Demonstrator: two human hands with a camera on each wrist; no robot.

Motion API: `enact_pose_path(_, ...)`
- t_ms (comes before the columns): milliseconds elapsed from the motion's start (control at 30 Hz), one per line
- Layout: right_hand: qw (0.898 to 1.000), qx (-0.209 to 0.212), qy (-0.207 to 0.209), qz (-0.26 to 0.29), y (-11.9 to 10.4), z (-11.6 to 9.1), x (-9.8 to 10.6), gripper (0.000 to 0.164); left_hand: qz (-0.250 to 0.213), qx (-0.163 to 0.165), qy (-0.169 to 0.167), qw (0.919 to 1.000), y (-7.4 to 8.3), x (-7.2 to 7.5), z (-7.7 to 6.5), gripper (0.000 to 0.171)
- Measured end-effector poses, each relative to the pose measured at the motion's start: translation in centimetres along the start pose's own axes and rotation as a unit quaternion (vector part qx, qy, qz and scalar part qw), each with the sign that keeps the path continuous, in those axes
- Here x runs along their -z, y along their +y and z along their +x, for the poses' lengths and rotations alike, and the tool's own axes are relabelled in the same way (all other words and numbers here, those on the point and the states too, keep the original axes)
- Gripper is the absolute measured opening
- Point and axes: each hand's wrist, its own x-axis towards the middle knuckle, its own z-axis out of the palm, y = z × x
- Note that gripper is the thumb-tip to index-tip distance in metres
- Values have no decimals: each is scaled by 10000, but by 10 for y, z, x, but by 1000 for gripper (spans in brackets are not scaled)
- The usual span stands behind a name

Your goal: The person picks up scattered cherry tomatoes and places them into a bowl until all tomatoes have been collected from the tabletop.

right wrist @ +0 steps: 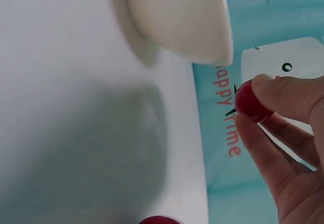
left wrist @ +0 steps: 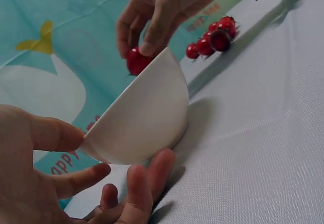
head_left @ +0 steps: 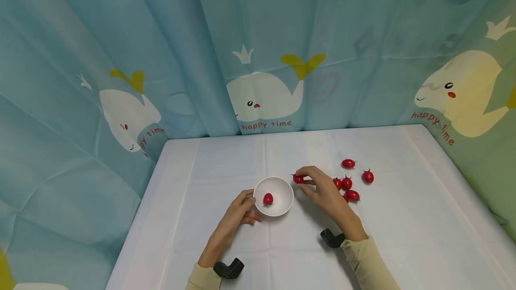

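Note:
A small white bowl (head_left: 286, 197) stands on the table with one cherry tomato (head_left: 268, 198) lying inside. On its left side my left hand (head_left: 238, 211) steadies it, thumb at the rim and other fingers along the outer wall. My right hand (head_left: 322, 189) pinches another cherry tomato (right wrist: 249, 102) between thumb and fingertips, just right of the bowl and raised over the table. In the left wrist view this held tomato (left wrist: 136, 62) shows beyond the upper rim, and the bowl's inside is hidden.
Several more cherry tomatoes (head_left: 352, 195) lie on the white tablecloth (head_left: 225, 160) to the right, partly behind my right hand; two sit farther out, one a tomato (head_left: 367, 176) at the far right. A blue curtain (head_left: 181, 57) with whale prints hangs behind the table.

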Motion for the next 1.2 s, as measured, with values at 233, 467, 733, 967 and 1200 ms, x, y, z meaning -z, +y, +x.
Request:
enact_pose_path(233,9985,274,-30,479,-15,1,0,44,-26,15,95,10000,0,-1,0,48)
enact_pose_path(467,9967,441,-306,610,-22,0,-8,43,-157,2,181,9997,1,-3,-1,48)
enact_pose_path(733,9955,385,-585,632,-29,0,-18,42,-256,13,268,9993,2,-5,-3,49)
enact_pose_path(967,9942,399,-904,420,-34,2,-27,40,-392,-20,332,9987,1,-6,-4,49)
enact_pose_path(1200,9897,963,-952,-457,-37,7,-34,35,-448,-29,389,9982,0,-7,-3,48)
